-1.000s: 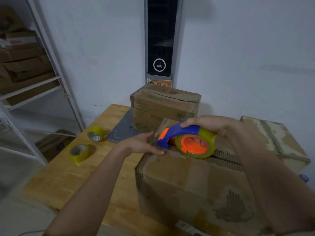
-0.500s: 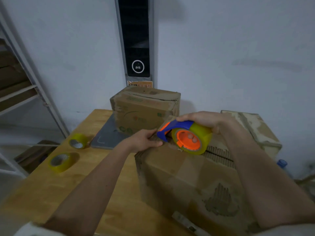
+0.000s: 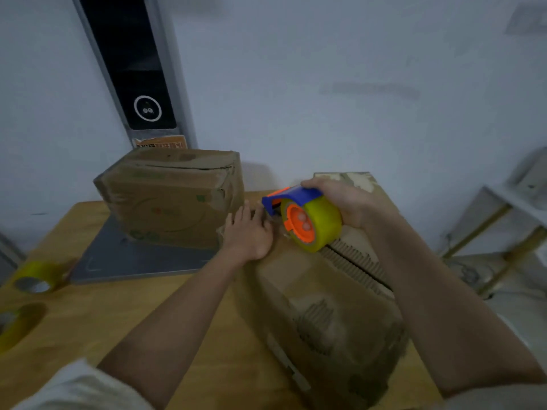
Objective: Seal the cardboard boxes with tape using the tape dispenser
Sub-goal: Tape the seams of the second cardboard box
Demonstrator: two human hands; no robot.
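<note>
A worn cardboard box (image 3: 322,315) stands on the wooden table (image 3: 97,315) in front of me, its top seam running away to the right. My right hand (image 3: 343,199) grips the blue and orange tape dispenser (image 3: 305,220) with its yellow-green roll, held at the box's far left top edge. My left hand (image 3: 248,235) lies flat with fingers spread on that same end of the box, just left of the dispenser's nose. A second cardboard box (image 3: 171,196) stands behind on a grey plate. A third box (image 3: 358,179) shows behind my right hand.
Two yellow tape rolls (image 3: 38,279) (image 3: 14,324) lie at the table's left edge. The grey plate (image 3: 130,258) carries a tall dark column (image 3: 133,69) against the white wall. Metal shelving (image 3: 509,220) stands at the right.
The view has swung right and down. My left hand went from pinching the box's end flap to lying flat on it. The dispenser has stayed at the box's far end.
</note>
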